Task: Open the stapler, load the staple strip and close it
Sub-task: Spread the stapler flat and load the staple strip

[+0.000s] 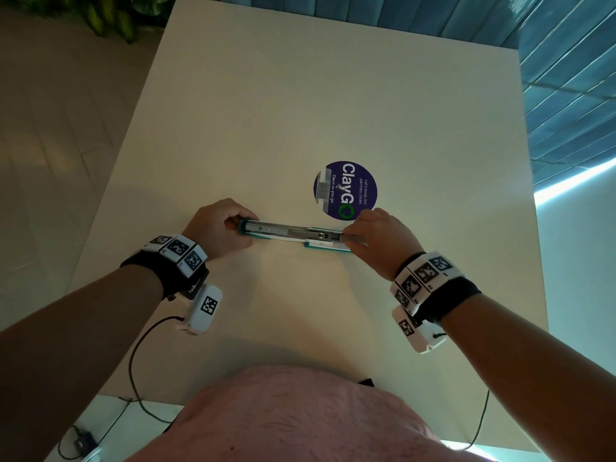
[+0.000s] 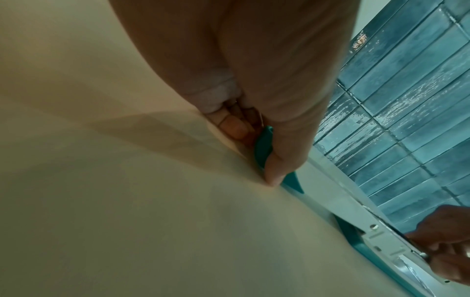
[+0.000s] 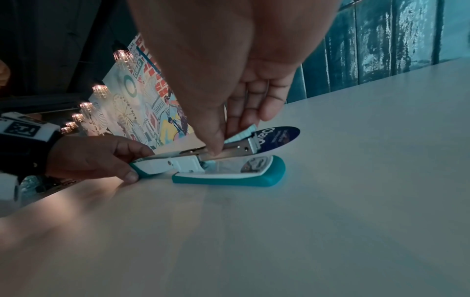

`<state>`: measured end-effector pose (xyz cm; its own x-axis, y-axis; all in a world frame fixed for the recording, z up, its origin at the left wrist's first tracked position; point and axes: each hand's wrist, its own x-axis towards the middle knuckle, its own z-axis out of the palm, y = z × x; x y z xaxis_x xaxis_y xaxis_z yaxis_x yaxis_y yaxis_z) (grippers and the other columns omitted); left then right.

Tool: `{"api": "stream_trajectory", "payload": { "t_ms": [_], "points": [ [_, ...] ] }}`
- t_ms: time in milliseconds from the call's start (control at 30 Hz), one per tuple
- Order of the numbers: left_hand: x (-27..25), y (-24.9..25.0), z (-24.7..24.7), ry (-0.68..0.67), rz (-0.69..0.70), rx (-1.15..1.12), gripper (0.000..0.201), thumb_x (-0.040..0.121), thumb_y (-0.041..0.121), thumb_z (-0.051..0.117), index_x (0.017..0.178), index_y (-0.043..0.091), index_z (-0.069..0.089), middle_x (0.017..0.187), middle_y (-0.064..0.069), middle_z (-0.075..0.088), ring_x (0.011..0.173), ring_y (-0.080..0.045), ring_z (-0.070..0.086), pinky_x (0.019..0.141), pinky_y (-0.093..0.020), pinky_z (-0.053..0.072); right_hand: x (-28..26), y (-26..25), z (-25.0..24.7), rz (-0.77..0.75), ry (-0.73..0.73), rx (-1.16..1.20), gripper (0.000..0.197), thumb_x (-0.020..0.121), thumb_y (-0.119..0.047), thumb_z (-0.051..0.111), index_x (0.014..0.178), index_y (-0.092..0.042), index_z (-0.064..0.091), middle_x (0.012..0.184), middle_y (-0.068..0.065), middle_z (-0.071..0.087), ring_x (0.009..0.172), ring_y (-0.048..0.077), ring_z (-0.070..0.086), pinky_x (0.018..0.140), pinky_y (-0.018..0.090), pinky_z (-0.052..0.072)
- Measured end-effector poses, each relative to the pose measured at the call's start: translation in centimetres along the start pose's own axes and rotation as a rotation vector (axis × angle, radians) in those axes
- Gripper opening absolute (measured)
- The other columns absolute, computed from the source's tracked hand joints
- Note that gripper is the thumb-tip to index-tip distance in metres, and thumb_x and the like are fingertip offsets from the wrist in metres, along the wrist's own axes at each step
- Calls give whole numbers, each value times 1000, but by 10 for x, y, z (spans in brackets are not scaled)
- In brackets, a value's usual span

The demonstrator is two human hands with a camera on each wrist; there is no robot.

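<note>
stapler [image 1: 293, 233] swung open flat on table [image 1: 300, 111], left hand [image 1: 218, 228] gripping lid end, right hand [image 1: 380, 240] pinching staples [image 3: 203, 153] into magazine

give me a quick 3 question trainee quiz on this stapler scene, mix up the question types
1. True or false: the stapler lies swung open flat on the table.
2. Which hand grips the stapler's teal top cover end? A. left hand B. right hand
3. Fill in: the round sticker lies on the ___ side of the stapler from the person.

Key
1. True
2. A
3. Far
</note>
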<state>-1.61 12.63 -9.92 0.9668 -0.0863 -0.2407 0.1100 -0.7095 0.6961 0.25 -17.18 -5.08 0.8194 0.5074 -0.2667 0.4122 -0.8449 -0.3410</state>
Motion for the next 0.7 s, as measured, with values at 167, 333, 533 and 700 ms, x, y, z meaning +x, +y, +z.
{"api": "stream_trajectory", "payload": {
  "t_ms": [167,333,533,700],
  "points": [
    [-1,3,-1,-9,-7,-1,34,63,11,76,93,24,68,95,-1,66,84,-12,61,71,-8,43,-4,2,8,60,-6,148,29,81,-19,61,110,-20,60,102,5,59,96,21,48,81,30,42],
    [-3,6,-2,-4,-9,-23,33,63,11,76,92,24,68,94,0,67,83,-12,62,72,-11,45,-11,7,14,104,114,278,39,78,-14,65,116,-16,55,115,6,58,102,20,52,87,30,45],
    [-4,6,-3,-9,1,-22,34,63,11,77,93,23,68,95,-2,67,84,-14,62,78,-23,49,-21,21,16,177,150,349,29,76,-11,67,104,-13,60,99,7,59,83,19,55,79,39,53],
    [-3,5,-4,-20,13,1,34,64,13,78,95,22,69,94,-2,67,85,-14,62,75,-15,46,-19,28,27,207,124,387,35,74,-12,71,106,-12,59,99,3,50,82,15,50,78,31,48]
  ]
}}
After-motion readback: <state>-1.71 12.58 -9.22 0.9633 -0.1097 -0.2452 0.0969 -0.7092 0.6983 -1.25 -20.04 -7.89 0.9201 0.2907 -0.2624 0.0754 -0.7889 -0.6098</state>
